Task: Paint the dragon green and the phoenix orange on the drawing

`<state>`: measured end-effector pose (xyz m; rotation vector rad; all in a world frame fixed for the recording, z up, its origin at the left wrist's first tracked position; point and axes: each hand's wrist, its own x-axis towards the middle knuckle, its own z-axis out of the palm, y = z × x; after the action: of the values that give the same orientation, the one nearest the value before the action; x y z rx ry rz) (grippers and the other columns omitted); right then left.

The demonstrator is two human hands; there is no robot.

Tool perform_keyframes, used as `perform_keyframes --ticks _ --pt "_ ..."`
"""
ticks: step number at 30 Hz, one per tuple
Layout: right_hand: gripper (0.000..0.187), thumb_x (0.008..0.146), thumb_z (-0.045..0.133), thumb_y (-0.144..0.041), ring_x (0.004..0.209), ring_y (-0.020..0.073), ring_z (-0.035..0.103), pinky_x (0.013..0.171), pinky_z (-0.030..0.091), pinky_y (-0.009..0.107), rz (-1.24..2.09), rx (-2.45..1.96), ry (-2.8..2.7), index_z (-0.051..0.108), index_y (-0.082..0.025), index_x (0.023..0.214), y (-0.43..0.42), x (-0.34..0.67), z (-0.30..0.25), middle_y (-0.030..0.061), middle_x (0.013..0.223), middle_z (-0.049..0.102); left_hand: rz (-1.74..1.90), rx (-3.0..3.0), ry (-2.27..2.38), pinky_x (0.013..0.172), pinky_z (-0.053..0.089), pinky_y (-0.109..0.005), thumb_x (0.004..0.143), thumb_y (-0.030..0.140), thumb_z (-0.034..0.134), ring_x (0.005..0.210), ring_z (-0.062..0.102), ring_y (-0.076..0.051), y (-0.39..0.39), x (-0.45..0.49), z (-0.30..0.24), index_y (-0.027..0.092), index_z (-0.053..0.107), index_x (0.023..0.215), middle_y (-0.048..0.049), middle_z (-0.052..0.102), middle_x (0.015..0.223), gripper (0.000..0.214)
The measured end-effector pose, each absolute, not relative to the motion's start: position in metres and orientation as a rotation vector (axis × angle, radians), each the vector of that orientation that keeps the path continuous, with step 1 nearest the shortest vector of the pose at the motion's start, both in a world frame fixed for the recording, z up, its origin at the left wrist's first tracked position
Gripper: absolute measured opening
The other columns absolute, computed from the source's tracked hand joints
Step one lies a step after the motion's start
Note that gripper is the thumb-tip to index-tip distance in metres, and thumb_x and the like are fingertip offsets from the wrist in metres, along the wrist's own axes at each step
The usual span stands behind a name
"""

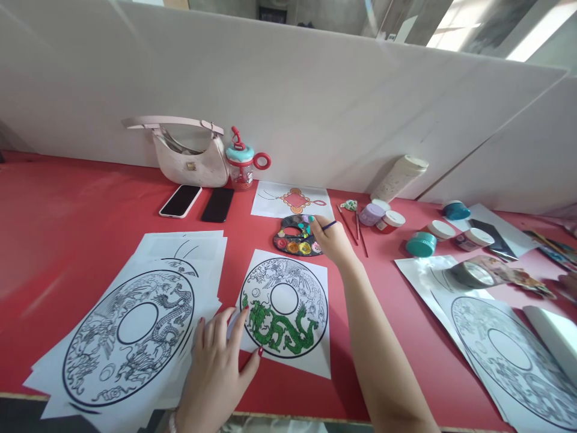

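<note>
My right hand (332, 239) reaches forward over the red table, closed round a thin paintbrush (328, 226) whose tip is at the black paint palette (297, 236). The palette holds several wells of colour. My left hand (220, 355) lies flat with fingers spread on the left edge of a small sheet (288, 313) printed with a round dragon design; the dragon is painted green, the rest is black outline. A stack of larger sheets (130, 325) with the same design lies to the left of that hand.
Two phones (180, 200) (217, 204), a pink bag (189, 157) and a small bottle (241, 163) stand by the white partition. Paint jars (421, 243), loose brushes (356, 225), a tape roll (471, 273) and more printed sheets (509, 349) lie to the right.
</note>
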<state>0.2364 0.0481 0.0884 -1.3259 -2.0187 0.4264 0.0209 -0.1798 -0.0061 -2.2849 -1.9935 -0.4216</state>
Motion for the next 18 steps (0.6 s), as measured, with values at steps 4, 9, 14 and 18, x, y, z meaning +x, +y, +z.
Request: perform_keyframes --ticks 4,9,14,18 --pt "0.036 0.089 0.035 -0.039 0.046 0.0112 0.026 0.049 0.022 0.025 0.369 -1.336 -2.068 0.027 -0.023 0.059 0.0459 0.2338 0.0891 -0.004 0.048 0.029 -0.432 -2.28 -1.993 0.1 0.034 -0.057 0.084 0.034 0.052 0.112 0.049 -0.031 -0.1795 0.0211 -0.0052 0.022 0.039 0.137 -0.0136 0.049 0.125 0.056" --pt "0.034 0.09 0.032 -0.038 0.047 0.0113 0.024 0.049 0.021 0.025 0.397 -1.294 -2.147 0.026 -0.022 0.061 0.0431 0.2318 0.0883 -0.004 0.05 0.029 -0.427 -2.269 -1.999 0.1 0.034 -0.056 0.084 0.035 0.052 0.113 0.05 -0.031 -0.1792 0.0222 -0.0034 0.023 0.041 0.136 -0.0129 0.05 0.126 0.054" --pt "0.033 0.089 0.034 -0.037 0.047 0.0111 0.022 0.048 0.02 0.026 0.351 -1.3 -2.174 0.025 -0.022 0.061 0.0424 0.2313 0.0884 -0.0043 0.049 0.026 -0.43 -2.264 -1.987 0.1 0.034 -0.055 0.083 0.035 0.053 0.114 0.05 -0.032 -0.1793 0.0218 -0.004 0.023 0.04 0.137 -0.0132 0.05 0.126 0.056" --pt "0.032 0.09 0.033 -0.038 0.047 0.0109 0.024 0.048 0.021 0.024 0.395 -1.275 -2.177 0.026 -0.022 0.063 0.0413 0.23 0.0898 -0.0041 0.051 0.029 -0.429 -2.27 -1.985 0.1 0.034 -0.056 0.083 0.035 0.053 0.112 0.05 -0.031 -0.1792 0.0209 -0.0058 0.023 0.039 0.137 -0.0132 0.05 0.126 0.057"
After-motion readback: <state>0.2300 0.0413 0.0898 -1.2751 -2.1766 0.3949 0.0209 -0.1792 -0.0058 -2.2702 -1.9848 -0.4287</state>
